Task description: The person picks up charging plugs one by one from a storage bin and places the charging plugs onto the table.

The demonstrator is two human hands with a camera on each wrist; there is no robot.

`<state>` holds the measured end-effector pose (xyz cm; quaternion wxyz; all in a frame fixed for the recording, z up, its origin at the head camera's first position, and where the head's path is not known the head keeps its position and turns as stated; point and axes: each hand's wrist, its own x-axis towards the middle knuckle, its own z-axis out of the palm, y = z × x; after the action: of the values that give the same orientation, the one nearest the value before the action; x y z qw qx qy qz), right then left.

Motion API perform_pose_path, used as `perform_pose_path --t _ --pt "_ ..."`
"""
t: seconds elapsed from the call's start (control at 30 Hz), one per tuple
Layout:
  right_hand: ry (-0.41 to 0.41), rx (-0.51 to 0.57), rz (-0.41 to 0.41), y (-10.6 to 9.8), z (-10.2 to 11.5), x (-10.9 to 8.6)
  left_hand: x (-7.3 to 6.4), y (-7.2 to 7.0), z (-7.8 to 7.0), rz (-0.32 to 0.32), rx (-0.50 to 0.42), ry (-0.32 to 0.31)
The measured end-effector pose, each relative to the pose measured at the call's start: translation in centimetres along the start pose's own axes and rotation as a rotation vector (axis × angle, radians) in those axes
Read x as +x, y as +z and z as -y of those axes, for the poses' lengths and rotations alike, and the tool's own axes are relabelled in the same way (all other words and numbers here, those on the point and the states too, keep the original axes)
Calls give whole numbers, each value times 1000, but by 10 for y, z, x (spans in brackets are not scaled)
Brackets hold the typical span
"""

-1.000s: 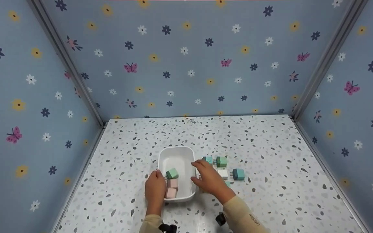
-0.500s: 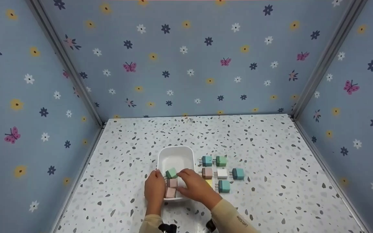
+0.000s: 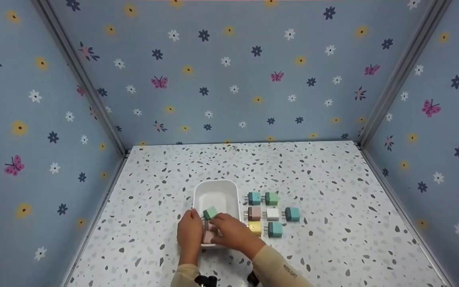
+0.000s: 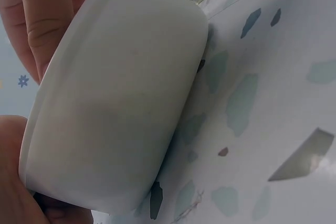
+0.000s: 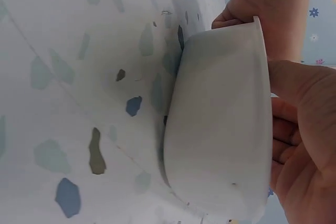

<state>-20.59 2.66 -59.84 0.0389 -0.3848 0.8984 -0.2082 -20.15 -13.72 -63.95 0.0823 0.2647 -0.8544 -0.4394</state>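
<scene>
A white plastic tub (image 3: 218,195) sits on the speckled tabletop, its side wall (image 4: 121,93) filling much of the left wrist view. My left hand (image 3: 190,231) grips its left rim near the front. Inside lie a green plug charger (image 3: 210,212) and two pinkish chargers, the front one (image 3: 208,238) partly covered. My right hand (image 3: 233,233) reaches over the right side into the tub, with thumb and fingertips around the pinkish chargers. The tub wall (image 5: 218,124) hides the fingertips in the right wrist view, so I cannot tell whether they pinch a charger.
Right of the tub, several chargers lie in rough rows: blue (image 3: 254,198), green (image 3: 271,198), mauve (image 3: 254,213), white (image 3: 272,214), teal (image 3: 292,214), yellow (image 3: 255,228) and turquoise (image 3: 275,229). Blue flowered panels (image 3: 229,79) enclose the table at the back and sides.
My right hand has moved left from beside the tub to the chargers inside it, uncovering the chargers on the table. My left hand stays on the rim.
</scene>
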Motion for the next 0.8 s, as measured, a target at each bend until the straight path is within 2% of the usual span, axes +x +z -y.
perform_pose_path --t 0.27,0.53,0.8 --pt "-22 31 69 -3 5 11 2 0 0 -8 3 -12" --pt "-99 -13 24 1 5 14 2 2 1 -17 -2 -5" --pt "-105 -17 48 5 6 17 2 1 2 -18 -10 0"
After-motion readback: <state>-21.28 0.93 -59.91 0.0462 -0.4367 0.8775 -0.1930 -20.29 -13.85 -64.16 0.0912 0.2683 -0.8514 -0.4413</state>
